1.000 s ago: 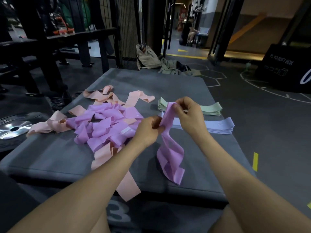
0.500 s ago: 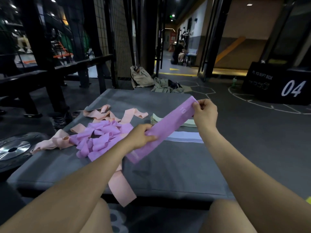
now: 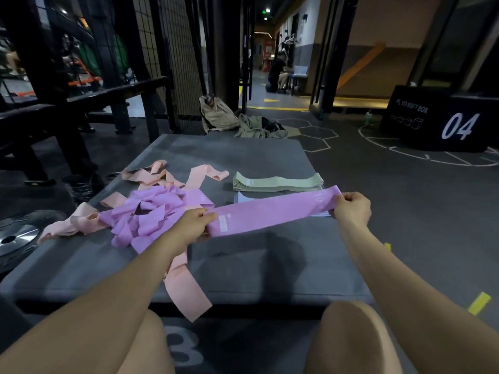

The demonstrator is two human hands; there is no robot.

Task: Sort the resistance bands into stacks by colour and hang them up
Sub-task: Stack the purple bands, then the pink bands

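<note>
Above the grey platform (image 3: 243, 268), left hand (image 3: 193, 225) and right hand (image 3: 352, 207) each grip, clamped, one end of the purple resistance band (image 3: 270, 211), pulling it flat for stacking beside the green stack (image 3: 278, 182); purple pile (image 3: 151, 217) lies left

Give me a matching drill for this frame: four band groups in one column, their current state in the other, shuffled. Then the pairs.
Things:
1. purple band
2. green bands
3. peach bands
4. purple pile

States:
A. loose, one end hanging over the near edge of the mat
B. neat flat stack at the far right
C. stretched flat between left hand and right hand
D. tangled heap, unsorted

Pairs: 1-C, 2-B, 3-A, 4-D
</note>
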